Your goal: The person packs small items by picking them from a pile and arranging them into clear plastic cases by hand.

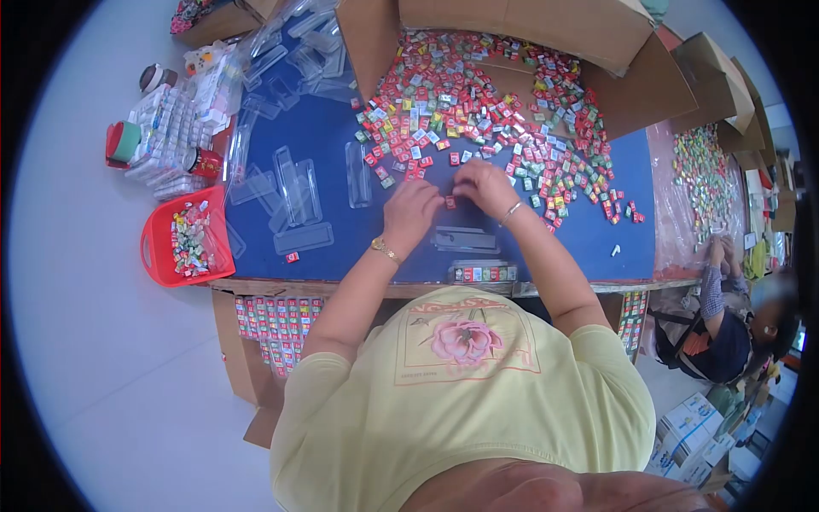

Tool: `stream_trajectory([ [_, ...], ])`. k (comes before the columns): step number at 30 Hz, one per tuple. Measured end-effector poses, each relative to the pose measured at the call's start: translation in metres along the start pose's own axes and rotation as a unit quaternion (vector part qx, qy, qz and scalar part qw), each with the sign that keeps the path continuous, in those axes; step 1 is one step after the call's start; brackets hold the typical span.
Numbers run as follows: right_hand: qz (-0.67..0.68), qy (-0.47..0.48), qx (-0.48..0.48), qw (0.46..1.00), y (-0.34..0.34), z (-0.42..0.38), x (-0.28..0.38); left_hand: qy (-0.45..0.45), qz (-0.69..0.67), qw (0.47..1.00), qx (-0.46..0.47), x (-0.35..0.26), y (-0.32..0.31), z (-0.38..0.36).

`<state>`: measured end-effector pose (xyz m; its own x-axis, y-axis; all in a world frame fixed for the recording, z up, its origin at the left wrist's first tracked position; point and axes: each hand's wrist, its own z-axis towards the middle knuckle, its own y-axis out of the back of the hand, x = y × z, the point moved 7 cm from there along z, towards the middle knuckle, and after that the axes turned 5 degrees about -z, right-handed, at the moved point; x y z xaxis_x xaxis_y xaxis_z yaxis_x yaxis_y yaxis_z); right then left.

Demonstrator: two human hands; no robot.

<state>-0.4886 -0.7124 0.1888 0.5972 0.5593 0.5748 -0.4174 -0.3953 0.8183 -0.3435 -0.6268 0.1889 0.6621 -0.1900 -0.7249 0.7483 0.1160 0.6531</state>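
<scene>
My left hand and my right hand come together over the blue table, fingers curled and fingertips almost meeting. A small red box shows in the gap between them, right at the fingertips. Whatever is pinched inside each hand is too small to make out. Just beyond the fingers spreads a large pile of small red, green and yellow boxes. Close to my body lie flat clear plastic trays, and a clear tray filled with small boxes sits at the table's front edge.
Clear plastic trays lie scattered at left. A red basket holds more small pieces. Cardboard boxes border the pile at the back. Packed trays stand below the table edge. At far right, another person works at a second pile.
</scene>
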Motion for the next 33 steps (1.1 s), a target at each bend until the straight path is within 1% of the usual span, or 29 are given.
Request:
stream_trajectory([
  [2,-0.083,-0.016,-0.117,0.990,0.016,0.015,-0.016,-0.009,0.082,0.993,-0.089,0.013,0.016,0.010],
  [3,-0.083,-0.016,-0.117,0.990,0.016,0.018,-0.022,-0.014,0.123,0.983,-0.134,0.018,0.026,0.015],
  [6,-0.232,0.019,-0.085,0.969,0.012,0.030,-0.019,-0.038,0.156,0.980,-0.115,0.037,0.039,0.037],
  [7,-0.232,0.019,-0.085,0.969,0.011,0.029,-0.018,-0.049,0.171,0.979,-0.104,0.040,0.041,0.039],
  [8,-0.215,0.014,-0.085,0.973,0.010,0.026,-0.017,-0.049,0.169,0.979,-0.103,0.043,0.043,0.038],
  [11,-0.181,0.001,-0.082,0.980,0.006,0.011,-0.015,-0.051,0.188,0.979,-0.064,0.045,0.040,0.037],
  [12,-0.151,0.009,-0.073,0.986,0.005,0.005,-0.012,-0.051,0.188,0.979,-0.063,0.043,0.040,0.036],
  [14,-0.089,0.023,-0.054,0.994,0.000,-0.008,-0.004,-0.017,0.193,0.980,-0.042,0.042,0.037,0.026],
  [15,-0.088,0.021,-0.054,0.994,-0.001,-0.014,0.001,0.000,0.195,0.980,-0.031,0.042,0.036,0.021],
  [16,-0.069,0.036,-0.058,0.995,-0.001,-0.017,0.011,0.001,0.194,0.981,-0.031,0.038,0.035,0.016],
  [18,-0.032,0.067,-0.066,0.995,-0.001,-0.022,0.029,0.061,0.205,0.976,-0.048,0.038,0.039,0.008],
  [19,-0.034,0.068,-0.067,0.995,-0.006,-0.022,0.033,0.090,0.211,0.972,-0.057,0.038,0.040,0.005],
  [20,-0.054,0.074,-0.067,0.994,-0.013,-0.021,0.038,0.088,0.211,0.972,-0.057,0.034,0.039,0.000],
  [22,-0.094,0.088,-0.068,0.989,-0.026,-0.020,0.045,0.126,0.216,0.968,-0.038,0.034,0.035,-0.011],
  [23,-0.093,0.090,-0.070,0.989,-0.027,-0.020,0.044,0.145,0.219,0.964,-0.030,0.034,0.035,-0.015],
  [26,-0.165,0.015,-0.073,0.983,-0.025,-0.022,0.033,0.165,0.195,0.967,-0.010,0.023,0.022,-0.023],
  [28,-0.161,0.025,-0.065,0.984,-0.021,-0.022,0.035,0.173,0.180,0.968,0.000,0.018,0.015,-0.021],
  [31,-0.157,0.040,-0.047,0.986,-0.014,-0.023,0.034,0.211,0.152,0.965,0.034,0.015,0.005,-0.014],
  [32,-0.127,0.037,-0.070,0.989,-0.010,-0.024,0.031,0.211,0.149,0.965,0.033,0.013,0.005,-0.015],
  [33,-0.096,0.036,-0.092,0.991,-0.007,-0.025,0.028,0.181,0.139,0.974,0.010,0.006,0.009,-0.017],
])
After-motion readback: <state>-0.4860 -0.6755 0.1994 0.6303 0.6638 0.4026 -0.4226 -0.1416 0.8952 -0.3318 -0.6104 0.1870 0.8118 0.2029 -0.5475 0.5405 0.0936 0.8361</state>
